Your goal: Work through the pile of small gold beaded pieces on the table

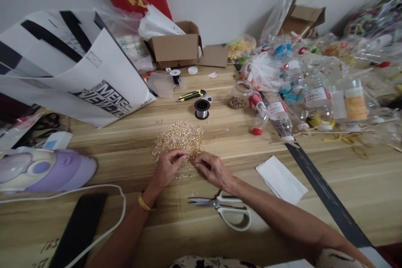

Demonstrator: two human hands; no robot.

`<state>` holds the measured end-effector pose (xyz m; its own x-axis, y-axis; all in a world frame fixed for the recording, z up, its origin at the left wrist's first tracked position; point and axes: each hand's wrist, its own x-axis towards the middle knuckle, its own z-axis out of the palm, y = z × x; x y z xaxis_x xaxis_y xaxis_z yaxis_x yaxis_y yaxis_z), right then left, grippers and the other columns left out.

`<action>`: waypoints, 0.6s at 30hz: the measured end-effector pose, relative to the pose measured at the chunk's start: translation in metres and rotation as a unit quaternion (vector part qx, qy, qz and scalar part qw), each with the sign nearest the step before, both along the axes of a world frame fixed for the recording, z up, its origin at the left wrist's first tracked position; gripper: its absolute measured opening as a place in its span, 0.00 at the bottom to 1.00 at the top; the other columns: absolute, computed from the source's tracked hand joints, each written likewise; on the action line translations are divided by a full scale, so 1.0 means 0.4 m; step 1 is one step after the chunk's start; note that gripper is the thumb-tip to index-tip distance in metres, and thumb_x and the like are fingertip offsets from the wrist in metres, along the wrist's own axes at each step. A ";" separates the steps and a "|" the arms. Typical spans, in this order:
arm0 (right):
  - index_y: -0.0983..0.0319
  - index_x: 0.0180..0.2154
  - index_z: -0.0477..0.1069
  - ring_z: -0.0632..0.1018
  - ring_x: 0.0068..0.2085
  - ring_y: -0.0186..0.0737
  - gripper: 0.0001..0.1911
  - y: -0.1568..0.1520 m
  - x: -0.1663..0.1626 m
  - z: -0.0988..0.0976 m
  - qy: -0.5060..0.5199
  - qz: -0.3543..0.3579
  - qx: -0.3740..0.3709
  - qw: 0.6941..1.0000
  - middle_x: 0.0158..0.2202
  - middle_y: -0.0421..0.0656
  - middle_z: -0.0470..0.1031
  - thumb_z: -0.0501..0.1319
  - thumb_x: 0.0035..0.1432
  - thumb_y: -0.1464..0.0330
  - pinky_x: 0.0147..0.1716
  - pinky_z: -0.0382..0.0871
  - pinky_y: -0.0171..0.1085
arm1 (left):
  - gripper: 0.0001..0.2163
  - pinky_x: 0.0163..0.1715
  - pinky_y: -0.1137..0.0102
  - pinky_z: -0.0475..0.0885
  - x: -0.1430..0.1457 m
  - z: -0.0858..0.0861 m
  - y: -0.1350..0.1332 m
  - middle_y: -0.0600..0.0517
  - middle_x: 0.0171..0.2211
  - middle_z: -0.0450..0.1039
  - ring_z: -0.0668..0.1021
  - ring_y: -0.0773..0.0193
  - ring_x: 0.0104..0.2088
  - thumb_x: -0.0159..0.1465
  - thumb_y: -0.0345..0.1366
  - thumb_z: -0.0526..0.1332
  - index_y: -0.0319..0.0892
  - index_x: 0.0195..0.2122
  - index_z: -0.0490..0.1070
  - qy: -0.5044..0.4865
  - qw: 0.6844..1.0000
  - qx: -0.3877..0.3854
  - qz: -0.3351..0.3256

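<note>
In the head view a pile of small gold and silver bits (178,136), like beads or chain links, lies on the wooden table. My left hand (168,168) is at its near edge, thumb and forefinger pinched together. Just to the right, my right hand (214,169) also pinches at the edge of the pile. Whatever lies between the fingertips is too small to make out. A short chain-like strand (184,176) lies between and below the hands. Scissors (220,207) with pale green handles rest near my right forearm, blades slightly apart and pointing left.
Behind the pile stand a spool of silver wire (201,111), a yellow-black utility knife (191,95) and a black thread spool (175,77). Plastic bottles (317,96) crowd the right. White paper (282,180), a purple device (63,169), a black phone-like slab (80,226) and a white bag (91,79) flank me.
</note>
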<state>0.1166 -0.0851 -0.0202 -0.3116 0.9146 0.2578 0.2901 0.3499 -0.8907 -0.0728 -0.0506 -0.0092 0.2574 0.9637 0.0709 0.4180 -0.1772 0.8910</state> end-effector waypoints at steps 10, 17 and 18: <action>0.63 0.33 0.69 0.69 0.29 0.33 0.06 -0.005 0.001 0.006 0.001 -0.004 -0.008 1.000 0.27 0.40 0.68 0.54 0.61 0.71 0.30 0.62 0.31 | 0.07 0.34 0.71 0.73 0.010 -0.002 -0.013 0.49 0.31 0.79 0.79 0.63 0.32 0.57 0.36 0.62 0.39 0.33 0.77 -0.040 0.999 -0.031 -0.006; 0.63 0.33 0.69 0.69 0.29 0.34 0.06 -0.005 -0.001 0.006 0.000 -0.007 -0.014 1.000 0.27 0.40 0.69 0.55 0.61 0.70 0.30 0.63 0.31 | 0.05 0.34 0.72 0.73 0.016 0.000 -0.021 0.49 0.30 0.79 0.79 0.63 0.32 0.55 0.34 0.63 0.39 0.30 0.76 -0.047 0.998 -0.029 -0.009; 0.63 0.33 0.69 0.69 0.29 0.34 0.06 -0.005 -0.001 0.006 0.002 -0.007 -0.014 1.000 0.27 0.41 0.69 0.55 0.60 0.70 0.30 0.63 0.31 | 0.05 0.34 0.72 0.73 0.017 0.002 -0.023 0.49 0.30 0.79 0.79 0.63 0.31 0.55 0.34 0.63 0.39 0.30 0.76 -0.049 0.998 -0.030 -0.011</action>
<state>0.1161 -0.0872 -0.0178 -0.2980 0.9257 0.2328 0.2918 0.3206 -0.9011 -0.0662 -0.0596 -0.0084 0.2726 0.9614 0.0384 0.3256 -0.1297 0.9366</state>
